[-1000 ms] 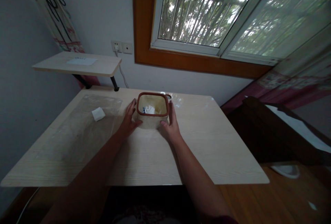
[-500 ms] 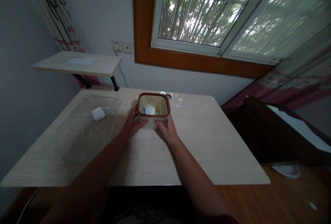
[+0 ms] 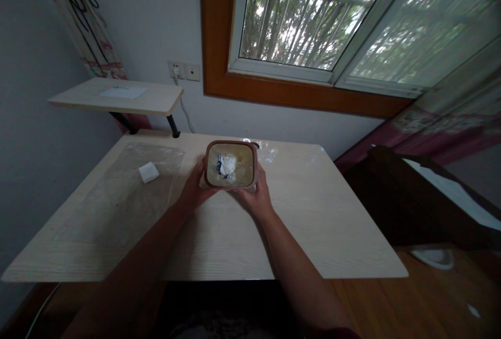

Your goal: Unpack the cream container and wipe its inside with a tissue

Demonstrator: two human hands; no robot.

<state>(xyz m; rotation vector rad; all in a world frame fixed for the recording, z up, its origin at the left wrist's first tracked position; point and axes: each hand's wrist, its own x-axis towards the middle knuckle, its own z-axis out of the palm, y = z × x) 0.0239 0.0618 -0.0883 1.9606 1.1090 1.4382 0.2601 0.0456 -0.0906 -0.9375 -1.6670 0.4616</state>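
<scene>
"Tub [image 3: 245, 156], cream w/ brown rim & rounded corners. Where's it at, head view?"

"Toward the back of the desk [image 3: 313, 214], approx. mid-width. Mouth tips toward the desk's front edge, so you see right in. Can't tell if its base touches the desktop."

"How's it held?"

"L. hand [image 3: 194, 186] clamped on the left side, thumb round the front; r. hand [image 3: 255, 194] likewise on the right, thumb below the rim. Fingertips partly hidden by the tub, so can't tell how far they're spread."

"Contents?"

"Crumpled white wad [image 3: 228, 165] w/ dark blue bits along its left edge. Material? Too small to tell."

"Anything else on top?"

"Clear plastic sheet [image 3: 125, 214], flat, left side, w/ a small white paper square [image 3: 148, 172] on it, well apart from the tub. Raised shelf [image 3: 84, 95], back left, w/ a white paper sheet [image 3: 123, 92]; writing's too small to read."

"& behind?"

"Wall sockets [image 3: 183, 71], pale cord [image 3: 188, 117] hanging from one. Then the window [image 3: 297, 21] in its brown wood frame [image 3: 214, 31]. Patterned curtain [image 3: 462, 125] far right, pink along its lower part."
</scene>
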